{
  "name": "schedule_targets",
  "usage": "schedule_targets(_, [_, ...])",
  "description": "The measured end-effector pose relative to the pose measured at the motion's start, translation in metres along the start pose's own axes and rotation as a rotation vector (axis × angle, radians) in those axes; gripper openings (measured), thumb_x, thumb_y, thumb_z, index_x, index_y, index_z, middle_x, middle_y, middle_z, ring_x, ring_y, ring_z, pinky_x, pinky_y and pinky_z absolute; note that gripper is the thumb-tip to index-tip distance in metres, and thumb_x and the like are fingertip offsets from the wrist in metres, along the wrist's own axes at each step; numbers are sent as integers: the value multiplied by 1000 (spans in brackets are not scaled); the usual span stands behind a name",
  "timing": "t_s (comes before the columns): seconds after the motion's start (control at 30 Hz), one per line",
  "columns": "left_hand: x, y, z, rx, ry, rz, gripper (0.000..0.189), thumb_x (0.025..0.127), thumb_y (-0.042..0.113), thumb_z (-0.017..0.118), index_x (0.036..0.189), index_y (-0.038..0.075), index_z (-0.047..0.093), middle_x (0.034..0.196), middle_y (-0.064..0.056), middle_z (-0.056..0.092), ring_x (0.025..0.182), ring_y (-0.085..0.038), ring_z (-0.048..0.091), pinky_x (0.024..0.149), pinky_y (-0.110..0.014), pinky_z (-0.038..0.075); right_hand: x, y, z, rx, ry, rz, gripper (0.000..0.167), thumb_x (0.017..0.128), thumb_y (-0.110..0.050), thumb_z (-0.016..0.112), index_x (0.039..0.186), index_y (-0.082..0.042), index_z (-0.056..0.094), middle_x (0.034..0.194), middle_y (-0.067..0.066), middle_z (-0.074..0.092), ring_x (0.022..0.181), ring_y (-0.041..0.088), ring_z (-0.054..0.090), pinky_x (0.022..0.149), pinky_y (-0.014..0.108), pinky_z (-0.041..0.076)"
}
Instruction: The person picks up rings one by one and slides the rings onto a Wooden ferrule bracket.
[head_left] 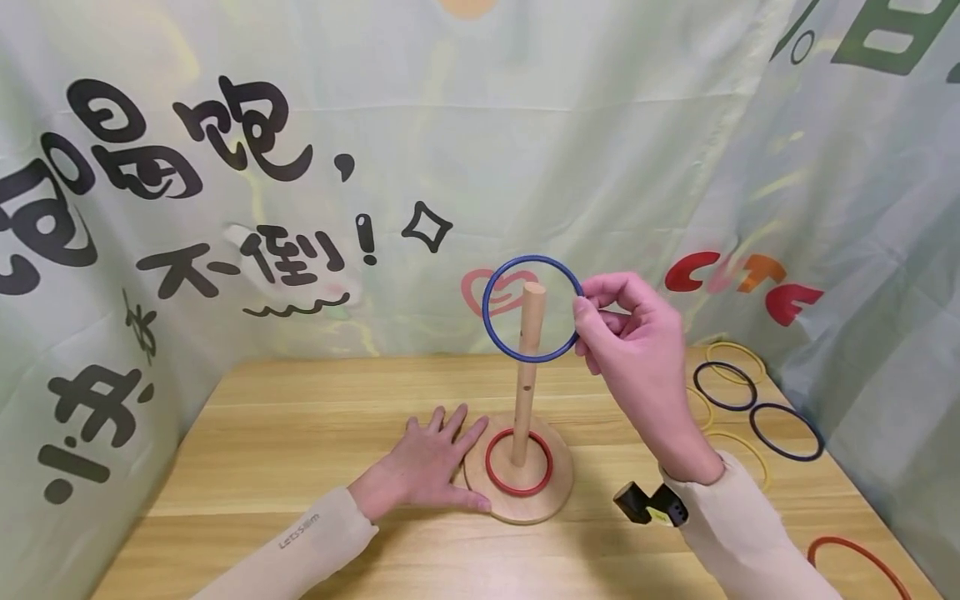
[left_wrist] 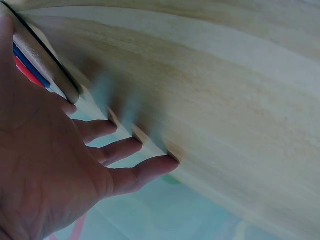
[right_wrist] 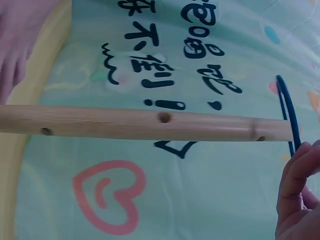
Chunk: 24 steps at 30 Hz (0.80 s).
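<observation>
My right hand [head_left: 633,337] pinches a blue ring [head_left: 489,321] between thumb and fingers. In the right wrist view the blue ring [right_wrist: 287,100] stands nearly edge-on at the tip of the wooden peg [right_wrist: 215,125]. The head view shows the peg's top [head_left: 533,304] within the ring's outline. A red ring [head_left: 550,467] lies around the peg's foot on the round wooden base [head_left: 525,510]. With fingers spread, my left hand [head_left: 431,462] rests at the base's left side, its thumb touching the rim. Beside the left palm, a blue edge [left_wrist: 32,65] shows against a red one.
Several loose rings lie on the table's right side, among them a blue ring [head_left: 759,433] and a yellow ring [head_left: 763,467]. Another red ring [head_left: 862,546] is partly cut off at the lower right. A printed cloth [head_left: 600,167] hangs behind the wooden table [head_left: 247,450].
</observation>
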<state>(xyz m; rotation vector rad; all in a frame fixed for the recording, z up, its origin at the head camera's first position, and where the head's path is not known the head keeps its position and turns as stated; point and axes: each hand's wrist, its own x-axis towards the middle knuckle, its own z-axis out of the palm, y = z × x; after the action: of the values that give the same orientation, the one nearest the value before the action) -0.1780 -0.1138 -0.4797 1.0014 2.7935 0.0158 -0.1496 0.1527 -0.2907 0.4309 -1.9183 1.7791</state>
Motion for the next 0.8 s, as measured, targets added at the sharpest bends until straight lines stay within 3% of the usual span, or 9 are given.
schedule_targets(0.3, [-1,0,-1,5,-1,-3,123,85,99,50,176,20,26,175,-23,29,152,-56,38,105,-78,42,-9,36,-1,-77,-52,108,10,105,-6,72,111,1,71,82,14,64,55,19,57,49,25,45])
schedule_targets(0.6, [-3,0,1,12,4,0,124,84,100,48,176,20,25,175,-23,29,151,-57,38,104,-79,42,-36,70,-2,-177,-124,214,6,102,-3,71,108,-4,72,80,13,65,57,19,61,46,25,39])
schedule_targets(0.8, [-2,1,-1,8,10,3,123,85,99,49,176,19,26,175,-24,29,151,-57,38,104,-79,41,-47,90,-4,-218,-166,259,12,99,4,69,109,-3,73,80,12,63,57,20,62,48,24,41])
